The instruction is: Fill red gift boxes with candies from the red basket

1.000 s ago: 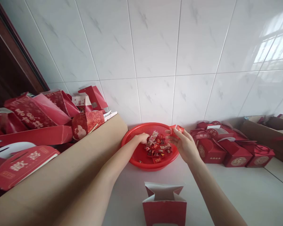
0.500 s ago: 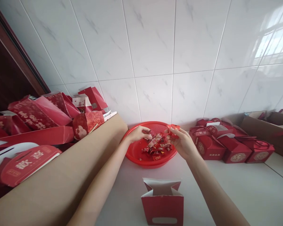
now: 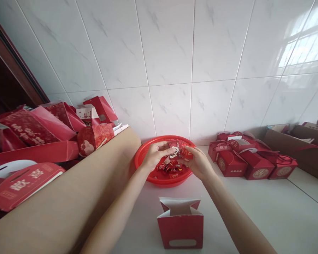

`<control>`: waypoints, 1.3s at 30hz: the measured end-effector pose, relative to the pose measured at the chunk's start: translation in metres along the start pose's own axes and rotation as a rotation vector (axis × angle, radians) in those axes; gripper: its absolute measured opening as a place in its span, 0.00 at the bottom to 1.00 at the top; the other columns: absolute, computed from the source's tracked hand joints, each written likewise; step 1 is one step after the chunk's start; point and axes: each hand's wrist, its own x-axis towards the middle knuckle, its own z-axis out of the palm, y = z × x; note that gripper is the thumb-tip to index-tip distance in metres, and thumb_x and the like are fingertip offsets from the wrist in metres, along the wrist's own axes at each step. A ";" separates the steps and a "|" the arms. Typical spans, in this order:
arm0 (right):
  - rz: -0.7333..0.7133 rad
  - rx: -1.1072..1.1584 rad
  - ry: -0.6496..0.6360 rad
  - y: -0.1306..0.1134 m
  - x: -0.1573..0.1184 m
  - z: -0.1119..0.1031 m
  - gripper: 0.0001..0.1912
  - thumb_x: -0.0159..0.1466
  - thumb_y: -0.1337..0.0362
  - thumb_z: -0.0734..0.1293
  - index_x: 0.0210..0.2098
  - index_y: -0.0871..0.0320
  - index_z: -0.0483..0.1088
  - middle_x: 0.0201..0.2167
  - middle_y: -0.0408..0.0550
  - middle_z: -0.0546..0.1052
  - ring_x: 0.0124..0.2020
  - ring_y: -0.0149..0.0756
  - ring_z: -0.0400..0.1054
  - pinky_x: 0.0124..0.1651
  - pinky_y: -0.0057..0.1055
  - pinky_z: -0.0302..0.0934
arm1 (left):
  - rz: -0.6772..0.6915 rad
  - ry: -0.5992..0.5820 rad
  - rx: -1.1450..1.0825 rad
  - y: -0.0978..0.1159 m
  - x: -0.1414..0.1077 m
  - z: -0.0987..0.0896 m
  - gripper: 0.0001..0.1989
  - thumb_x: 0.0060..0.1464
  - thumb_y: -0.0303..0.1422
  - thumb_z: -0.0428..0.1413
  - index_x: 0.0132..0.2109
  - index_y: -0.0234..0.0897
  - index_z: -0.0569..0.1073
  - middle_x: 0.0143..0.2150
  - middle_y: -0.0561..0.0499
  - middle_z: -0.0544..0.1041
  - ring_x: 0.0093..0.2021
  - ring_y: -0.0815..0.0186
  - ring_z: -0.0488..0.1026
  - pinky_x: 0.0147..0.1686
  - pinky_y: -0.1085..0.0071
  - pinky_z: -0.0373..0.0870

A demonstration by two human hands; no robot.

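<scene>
Above a red plastic basket (image 3: pixel 141 155) my two hands are close together. My left hand (image 3: pixel 157 155) pinches a dark red candy packet (image 3: pixel 174 150) with a white label. My right hand (image 3: pixel 198 160) has its fingers closed on a bright red candy packet (image 3: pixel 187 152), right beside the other one. Wrapped candies (image 3: pixel 172 167) lie in the basket below. Nearer to me, a red paper box (image 3: pixel 180 227) stands upright between my forearms with its top open.
On the left, a large cardboard box (image 3: pixel 106 169) holds many red gift boxes (image 3: pixel 39 127). Several closed red boxes (image 3: pixel 231 164) stand at the right on the white table (image 3: pixel 254 208), with another cardboard box (image 3: pixel 304 151) beyond. A tiled wall (image 3: pixel 172 42) rises behind.
My left hand has risen from the candies with a dark red packet and moved right, towards my right hand. My right hand still has its red packet. The view has shifted slightly.
</scene>
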 end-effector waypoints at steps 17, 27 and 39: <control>0.013 0.055 0.050 -0.011 0.005 -0.007 0.10 0.45 0.71 0.77 0.24 0.59 0.73 0.24 0.41 0.75 0.26 0.29 0.67 0.20 0.22 0.61 | -0.165 -0.574 1.009 -0.047 0.053 -0.023 0.19 0.42 0.38 0.66 0.43 0.38 0.80 0.38 0.49 0.79 0.40 0.58 0.76 0.38 0.69 0.70; 0.031 0.058 0.042 -0.015 0.002 -0.005 0.09 0.43 0.72 0.76 0.21 0.58 0.73 0.24 0.40 0.76 0.26 0.28 0.69 0.20 0.20 0.63 | -0.309 -0.763 1.290 -0.058 0.054 -0.025 0.29 0.37 0.26 0.64 0.52 0.39 0.77 0.43 0.45 0.80 0.40 0.53 0.77 0.35 0.67 0.71; 0.043 0.064 0.004 -0.019 0.003 -0.009 0.13 0.45 0.67 0.81 0.27 0.58 0.77 0.26 0.41 0.79 0.26 0.28 0.72 0.21 0.19 0.64 | -0.221 -0.608 0.571 -0.032 0.036 -0.043 0.34 0.42 0.31 0.68 0.59 0.39 0.72 0.43 0.48 0.80 0.43 0.61 0.77 0.46 0.64 0.72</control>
